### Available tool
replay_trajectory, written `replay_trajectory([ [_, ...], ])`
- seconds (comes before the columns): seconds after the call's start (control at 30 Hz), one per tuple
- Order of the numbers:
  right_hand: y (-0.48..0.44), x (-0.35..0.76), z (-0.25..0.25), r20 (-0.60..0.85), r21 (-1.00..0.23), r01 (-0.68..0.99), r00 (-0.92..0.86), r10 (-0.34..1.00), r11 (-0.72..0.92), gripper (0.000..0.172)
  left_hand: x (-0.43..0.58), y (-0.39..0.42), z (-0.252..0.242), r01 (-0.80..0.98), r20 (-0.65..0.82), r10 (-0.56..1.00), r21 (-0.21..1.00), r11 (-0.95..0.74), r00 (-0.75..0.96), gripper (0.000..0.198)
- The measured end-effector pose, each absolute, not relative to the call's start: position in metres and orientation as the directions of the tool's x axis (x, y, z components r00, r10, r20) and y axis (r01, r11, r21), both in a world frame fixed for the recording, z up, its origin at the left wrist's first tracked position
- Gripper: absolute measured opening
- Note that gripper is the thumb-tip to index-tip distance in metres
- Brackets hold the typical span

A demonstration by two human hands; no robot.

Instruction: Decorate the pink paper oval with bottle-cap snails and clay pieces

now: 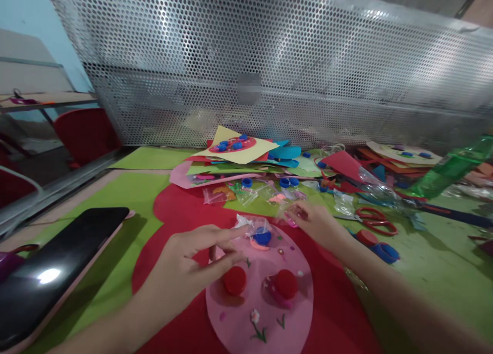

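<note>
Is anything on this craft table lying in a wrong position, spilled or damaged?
The green plastic bottle at the far right seems to lie on its side among loose paper sheets, not upright. Several small clear plastic bags are scattered beyond the pink paper circle. Nothing looks spilled or torn.

Craft workspace: coloured paper sheets [234, 161], scissors [372, 219], bottle caps [235, 280].

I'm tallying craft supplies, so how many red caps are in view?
3. On the pink disc, a left cap and a right cap side by side; a third cap on the green mat by the scissors. More may hide under the papers.
</note>
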State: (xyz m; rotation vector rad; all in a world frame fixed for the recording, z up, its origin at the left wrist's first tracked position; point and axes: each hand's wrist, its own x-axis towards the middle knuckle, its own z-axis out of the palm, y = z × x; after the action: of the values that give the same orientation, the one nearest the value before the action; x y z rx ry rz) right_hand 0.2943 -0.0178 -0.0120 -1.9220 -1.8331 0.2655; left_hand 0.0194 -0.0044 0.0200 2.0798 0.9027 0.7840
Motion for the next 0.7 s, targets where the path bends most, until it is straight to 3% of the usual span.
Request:
replay_trajectory([
  [0.2,-0.018,0.297,-0.004,0.262,-0.392,0.920,0.116,0.958,-0.004,0.026,0.020,-0.004,0.015,0.360,0.226,0.835,0.823,-0.439,0.501,0.026],
  [0.7,-0.023,0.294,0.000,0.339,-0.350,0.937,0.102,0.935,0.024,0.022,0.020,-0.002,0.013,0.305,0.236,0.792,0.832,-0.464,0.563,0.028],
])
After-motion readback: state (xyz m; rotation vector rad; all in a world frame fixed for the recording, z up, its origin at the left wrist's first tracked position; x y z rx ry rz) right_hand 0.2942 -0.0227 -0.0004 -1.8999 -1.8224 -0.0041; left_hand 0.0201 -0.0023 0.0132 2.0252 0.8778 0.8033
